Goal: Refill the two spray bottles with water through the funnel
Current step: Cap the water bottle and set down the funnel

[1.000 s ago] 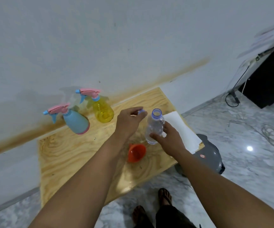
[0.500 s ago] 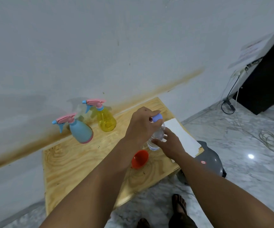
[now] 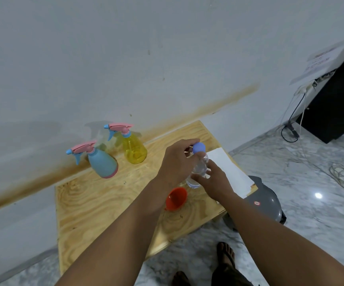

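Our left hand pinches the blue cap while our right hand grips the clear water bottle low, which looks thin, light and likely to crush.

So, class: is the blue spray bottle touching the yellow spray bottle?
Apart. The head view shows a strip of bare wooden tabletop between the blue spray bottle and the yellow spray bottle, so their bodies do not meet.
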